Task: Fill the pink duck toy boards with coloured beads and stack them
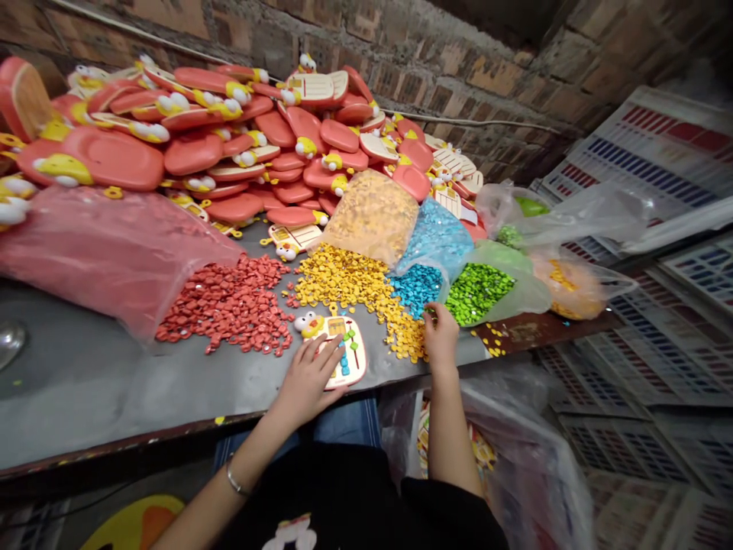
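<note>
A cream duck-faced toy board [356,365] with red slots lies on the table near its front edge. Green and blue pieces sit in its slots. My left hand [303,380] holds the board, fingers across its face and thumb along the near edge. To the right, my right hand [442,336] is closed in a pinch beside the yellow pieces [401,325] and blue pieces [417,289]; what the fingertips hold, if anything, is hidden. Green pieces [479,292] spill from a bag just beyond it. Red pieces [234,305] are heaped left of the board.
A high pile of red-backed duck boards [292,153] stands against the brick wall. Plastic bags, including a large pink one [108,252], lie along the table [97,382]. Stacked crates [641,168] are on the right. Below the table edge is an open plastic bag [532,451].
</note>
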{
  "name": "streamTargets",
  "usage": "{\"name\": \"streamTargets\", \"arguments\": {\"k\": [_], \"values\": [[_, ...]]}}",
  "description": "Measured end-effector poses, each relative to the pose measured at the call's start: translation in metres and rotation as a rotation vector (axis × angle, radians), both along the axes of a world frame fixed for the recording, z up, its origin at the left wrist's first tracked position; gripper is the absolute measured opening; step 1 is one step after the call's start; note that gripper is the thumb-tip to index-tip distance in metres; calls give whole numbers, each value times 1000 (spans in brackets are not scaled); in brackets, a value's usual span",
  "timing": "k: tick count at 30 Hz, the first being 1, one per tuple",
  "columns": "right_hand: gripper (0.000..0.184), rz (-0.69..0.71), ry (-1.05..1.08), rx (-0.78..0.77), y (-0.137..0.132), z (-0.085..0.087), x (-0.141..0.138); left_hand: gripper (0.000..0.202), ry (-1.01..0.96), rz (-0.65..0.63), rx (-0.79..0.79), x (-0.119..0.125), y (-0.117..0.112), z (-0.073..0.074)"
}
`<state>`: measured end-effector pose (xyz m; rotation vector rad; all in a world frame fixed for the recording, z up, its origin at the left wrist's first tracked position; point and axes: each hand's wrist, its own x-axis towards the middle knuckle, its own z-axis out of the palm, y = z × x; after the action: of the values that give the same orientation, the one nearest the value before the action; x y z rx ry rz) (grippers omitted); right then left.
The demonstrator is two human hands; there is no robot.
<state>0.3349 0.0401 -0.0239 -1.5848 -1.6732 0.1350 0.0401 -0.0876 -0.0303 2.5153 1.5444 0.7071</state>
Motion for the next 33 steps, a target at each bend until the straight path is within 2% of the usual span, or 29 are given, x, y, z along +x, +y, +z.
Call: {"name": "streamTargets", "arguments": {"k": [5,9,12,14,16,19,25,33], "values": [[15,129,103,5,10,0,-16,55,-8,6,-3,0,0,-1],[11,243,266,-12,5,1,-45,54,-23,6,-8,0,0,-1],[8,429,333,-95,-4,3,-77,55,-26,1,-14,0,0,0],[8,573,294,-129,-8,3,-96,56,-23,1,-24,0,1,1],[10,661,210,-128,-9,3,-110,57,-18,1,-30,0,1,1],[11,679,37,-99,-9,3,-117,57,-12,-1,-28,0,1,1],[13,665,-251,-17,-15,3,-111,55,8,16,-10,1,2,0],[20,644,-210,22,-22,-9,-111,54,14,24,6,2,1,-2]]}}
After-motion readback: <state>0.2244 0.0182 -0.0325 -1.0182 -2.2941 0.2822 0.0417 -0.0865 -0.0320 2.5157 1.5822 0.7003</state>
